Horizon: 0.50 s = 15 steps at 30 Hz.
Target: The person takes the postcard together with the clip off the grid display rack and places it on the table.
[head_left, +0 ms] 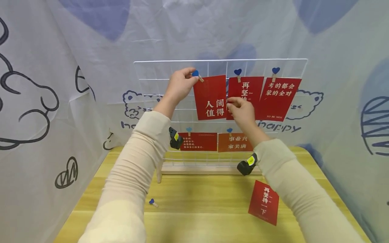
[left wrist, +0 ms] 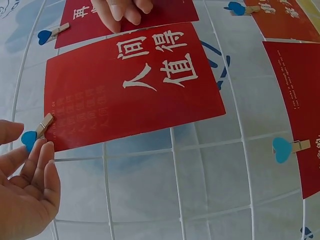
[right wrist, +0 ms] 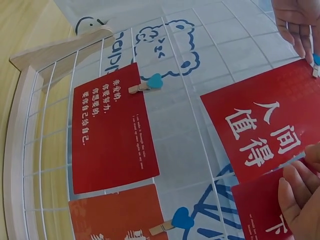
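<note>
On the near right of the tabletop point(head_left: 194, 219) lies a loose card point(head_left: 263, 202), red with white characters. Well apart from it, to the left, lies a loose clip point(head_left: 153, 203) with a dark blue heart. Farther back stands a white wire rack point(head_left: 220, 60) on a wooden base point(head_left: 209, 170). Low on it hang a small red card point(head_left: 200, 145) and, just to its right, an orange card point(head_left: 234, 147), each with a light blue heart clip.

Higher, at the rack, the left hand point(head_left: 180, 84) grasps a blue heart clip point(head_left: 196, 73) between thumb and forefinger. The clip's wooden end overlaps the top left corner of the left card point(head_left: 211, 96), which lies just right of the left hand and between both hands, slightly tilted. Whether the clip also grips the wire, I cannot tell. The right hand point(head_left: 242, 111), fingers bent, is at the left card's right edge; whether it pinches that edge, I cannot tell. It partly covers the middle card point(head_left: 251, 88). Beyond that, to the right, hangs the tilted right card point(head_left: 276, 103). Farthest off is a pale printed cloth point(head_left: 170, 30).
</note>
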Each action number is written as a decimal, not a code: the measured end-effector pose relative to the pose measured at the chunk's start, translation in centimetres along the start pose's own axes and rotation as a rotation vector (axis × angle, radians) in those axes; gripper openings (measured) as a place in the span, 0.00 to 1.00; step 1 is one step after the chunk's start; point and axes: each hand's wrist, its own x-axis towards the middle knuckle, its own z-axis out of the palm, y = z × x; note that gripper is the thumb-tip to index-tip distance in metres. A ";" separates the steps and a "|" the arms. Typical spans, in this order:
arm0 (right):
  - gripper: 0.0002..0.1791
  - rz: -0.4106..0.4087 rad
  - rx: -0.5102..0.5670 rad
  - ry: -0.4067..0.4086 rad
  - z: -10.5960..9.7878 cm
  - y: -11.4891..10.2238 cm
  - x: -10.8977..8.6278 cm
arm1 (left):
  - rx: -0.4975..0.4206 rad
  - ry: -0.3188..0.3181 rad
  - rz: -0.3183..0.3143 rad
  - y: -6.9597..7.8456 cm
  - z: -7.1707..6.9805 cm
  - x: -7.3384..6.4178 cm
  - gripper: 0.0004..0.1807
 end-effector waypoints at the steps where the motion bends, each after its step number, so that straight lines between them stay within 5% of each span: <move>1: 0.14 0.003 0.002 0.014 0.1 0.0 0.0 | 0.002 0.005 0.000 0.0 0.1 0.1 0.22; 15: 0.13 0.039 -0.057 0.127 1.4 0.6 -0.4 | -0.005 0.107 0.016 -0.7 0.6 0.6 0.17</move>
